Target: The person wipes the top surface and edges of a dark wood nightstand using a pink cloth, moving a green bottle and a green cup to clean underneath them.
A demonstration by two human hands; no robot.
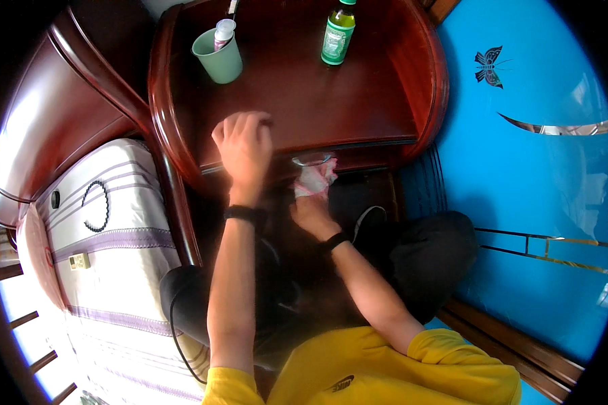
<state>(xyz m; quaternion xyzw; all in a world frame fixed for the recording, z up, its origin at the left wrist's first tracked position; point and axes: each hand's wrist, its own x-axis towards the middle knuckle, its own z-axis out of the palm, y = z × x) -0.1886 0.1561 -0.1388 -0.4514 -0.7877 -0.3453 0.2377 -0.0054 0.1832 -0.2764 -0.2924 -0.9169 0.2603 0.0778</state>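
My right hand (314, 214) grips a crumpled pink-and-white cloth (315, 179). The cloth lies against the drawer front, beside the curved metal handle (311, 160) below the nightstand's top. My left hand (243, 152) is over the front left part of the dark red wooden nightstand (304, 108), palm down. Its fingers are bent and slightly apart, a little blurred, with nothing visible in them; the fingertips are partly hidden. Farther back on the nightstand, a pale green cup (221, 64) holds a tube with a white cap and a brush. To its right stands a green-labelled bottle (338, 37).
A bed with a white and purple striped cover (121, 270) is at the left, bearing a black bead string (107, 209) and a small pale box (79, 261). Glossy blue panels (534, 182) rise at the right. My bent legs (432, 256) are close to the nightstand.
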